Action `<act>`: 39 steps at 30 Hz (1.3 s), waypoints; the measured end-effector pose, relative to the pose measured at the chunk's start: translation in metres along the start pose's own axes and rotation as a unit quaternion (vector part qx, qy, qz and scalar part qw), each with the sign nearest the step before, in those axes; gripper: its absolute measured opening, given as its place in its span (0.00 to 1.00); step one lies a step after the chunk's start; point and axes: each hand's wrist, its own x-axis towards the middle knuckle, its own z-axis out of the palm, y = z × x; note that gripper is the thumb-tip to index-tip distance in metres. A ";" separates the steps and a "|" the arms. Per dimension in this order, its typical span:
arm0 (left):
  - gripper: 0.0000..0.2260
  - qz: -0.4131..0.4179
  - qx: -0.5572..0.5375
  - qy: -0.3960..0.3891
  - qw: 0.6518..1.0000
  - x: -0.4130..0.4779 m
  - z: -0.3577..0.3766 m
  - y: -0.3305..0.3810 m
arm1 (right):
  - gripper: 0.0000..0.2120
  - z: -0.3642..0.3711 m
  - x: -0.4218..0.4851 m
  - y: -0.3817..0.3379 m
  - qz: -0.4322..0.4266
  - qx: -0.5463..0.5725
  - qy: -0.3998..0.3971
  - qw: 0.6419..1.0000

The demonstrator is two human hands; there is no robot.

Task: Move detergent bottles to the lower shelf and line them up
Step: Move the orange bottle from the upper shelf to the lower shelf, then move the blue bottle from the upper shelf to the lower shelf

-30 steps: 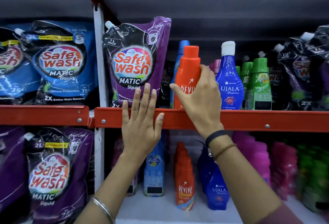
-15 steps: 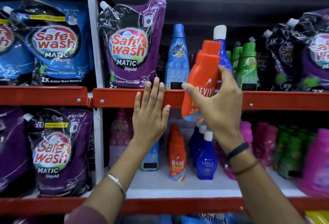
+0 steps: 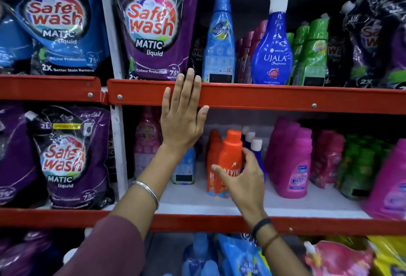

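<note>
While setting down: right hand [image 3: 243, 179] wrapped around orange Revive bottle [image 3: 229, 161], tilted slightly, base at lower shelf [image 3: 241, 206] just in front of matching orange row [image 3: 212, 155], likely to line up. Left hand [image 3: 182, 119] flat, fingers spread, gripping nothing, pressed on red upper shelf edge [image 3: 274, 97], probably for balance. Smooth glossy plastic, tapered neck, round cap. Crinkly Safewash pouches [image 3: 153, 27] above.

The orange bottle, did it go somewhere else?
Yes. The orange bottle went down from above the red shelf rail to the lower shelf, in the right hand.
</note>
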 end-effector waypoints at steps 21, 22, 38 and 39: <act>0.25 -0.008 0.018 0.045 0.999 -0.001 0.009 0.003 | 0.36 0.054 -0.027 0.058 0.027 -0.119 -0.062 0.991; 0.25 -0.009 0.018 0.043 0.999 -0.001 0.008 0.003 | 0.37 0.052 -0.029 0.058 0.023 -0.135 -0.065 0.988; 0.27 -0.019 -0.019 -0.001 1.000 0.009 0.001 0.038 | 0.25 -0.075 0.120 -0.073 -0.200 -0.067 0.273 0.939; 0.27 -0.027 -0.019 -0.002 0.999 0.011 0.001 0.043 | 0.31 -0.076 0.132 -0.080 -0.184 -0.092 0.255 0.945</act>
